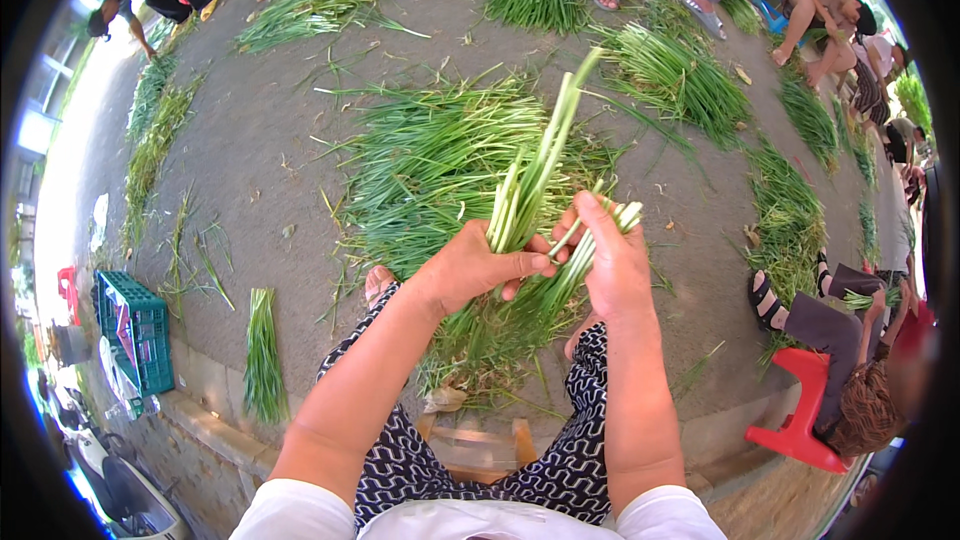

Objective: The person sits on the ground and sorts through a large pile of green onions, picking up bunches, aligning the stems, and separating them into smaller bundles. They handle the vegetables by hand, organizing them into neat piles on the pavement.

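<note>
My left hand (487, 262) is closed around a bunch of green leafy stalks (516, 202), which look like garlic chives. Their pale ends point up and away, and a few stand well above the others. Close beside it, my right hand (613, 259) grips a smaller bundle of the same stalks (576, 262), pale ends at upper right. One thin stalk is pinched at its thumb and fingers. Both hands are over a broad heap of chives (435, 157) spread on the pavement in front of me. Loose leaves and dry scraps (480, 360) lie between my feet.
A neat chive bundle (262, 360) lies at left, near a green plastic crate (154, 337). More piles (675, 82) lie farther off. A person on a red stool (802, 420) sits at right, and other people work around the far edges. The kerb (210, 427) runs behind me.
</note>
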{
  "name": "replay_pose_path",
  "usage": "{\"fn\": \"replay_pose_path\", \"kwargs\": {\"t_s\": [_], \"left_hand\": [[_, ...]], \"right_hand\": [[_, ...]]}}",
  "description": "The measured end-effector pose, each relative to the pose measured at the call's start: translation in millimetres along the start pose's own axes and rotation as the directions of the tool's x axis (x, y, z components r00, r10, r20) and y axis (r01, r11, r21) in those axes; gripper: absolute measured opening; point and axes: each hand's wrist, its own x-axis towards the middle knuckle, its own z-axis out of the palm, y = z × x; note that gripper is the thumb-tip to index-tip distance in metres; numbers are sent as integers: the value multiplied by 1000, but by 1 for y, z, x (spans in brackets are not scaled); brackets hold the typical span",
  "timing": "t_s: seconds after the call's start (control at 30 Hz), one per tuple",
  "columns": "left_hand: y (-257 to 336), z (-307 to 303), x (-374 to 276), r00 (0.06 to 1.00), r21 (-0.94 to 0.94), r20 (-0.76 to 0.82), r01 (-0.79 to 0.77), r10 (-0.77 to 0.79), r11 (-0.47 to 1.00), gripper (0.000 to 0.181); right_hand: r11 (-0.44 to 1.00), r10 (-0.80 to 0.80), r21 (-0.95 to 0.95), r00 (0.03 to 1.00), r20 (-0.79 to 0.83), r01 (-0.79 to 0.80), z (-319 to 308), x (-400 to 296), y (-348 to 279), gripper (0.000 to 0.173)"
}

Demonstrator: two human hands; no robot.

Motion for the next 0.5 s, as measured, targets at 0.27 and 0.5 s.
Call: {"fn": "replay_pose_path", "kwargs": {"t_s": [0.27,0.5], "left_hand": [[-3,-11,-2,999,-226,41,25,-16,974,26],[-1,-5,-3,992,-151,121,53,-35,987,24]], "right_hand": [[974,29,223,1000,-2,-28,-17,0,-29,11],[993,79,80,996,40,-82,0,-4,-18,18]]}}
